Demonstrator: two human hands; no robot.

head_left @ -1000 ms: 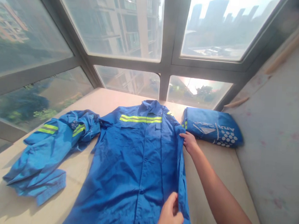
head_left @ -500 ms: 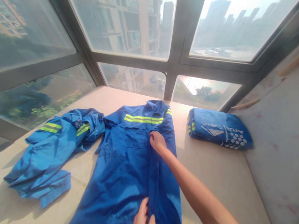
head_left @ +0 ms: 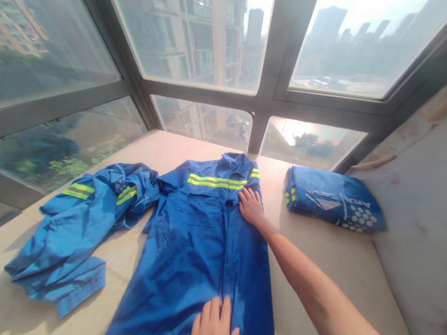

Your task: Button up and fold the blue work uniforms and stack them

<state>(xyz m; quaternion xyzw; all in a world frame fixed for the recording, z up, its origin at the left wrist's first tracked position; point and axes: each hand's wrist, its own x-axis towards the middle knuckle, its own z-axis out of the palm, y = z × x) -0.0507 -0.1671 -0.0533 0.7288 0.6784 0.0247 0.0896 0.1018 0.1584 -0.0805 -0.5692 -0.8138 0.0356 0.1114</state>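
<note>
Two hands are down on the blue work jacket that lies spread along the middle of the frame, collar toward the window. My right hand sits in the upper middle, just under the yellow reflective stripe across the chest. It lies flat, fingers stretched and together, palm pressing the cloth; it grips nothing. My left hand shows at the bottom edge, a little left of centre. It too lies flat with fingers straight, resting on the lower part of the jacket beside the line where the right side is folded over the front. I see no cloth pinched in it.

The jacket's right side is turned inward, so its right edge runs nearly straight from my right hand down to the bottom of the frame. Its left sleeve reaches out toward the left of the frame, where it meets a second, crumpled blue garment with yellow stripes, heaped at lower left.

One folded blue garment with white print lies at the right of the frame, near the jacket but not touching it. All three rest on a pale ledge below the window. Along the right side stands a pale flowered cushion.
</note>
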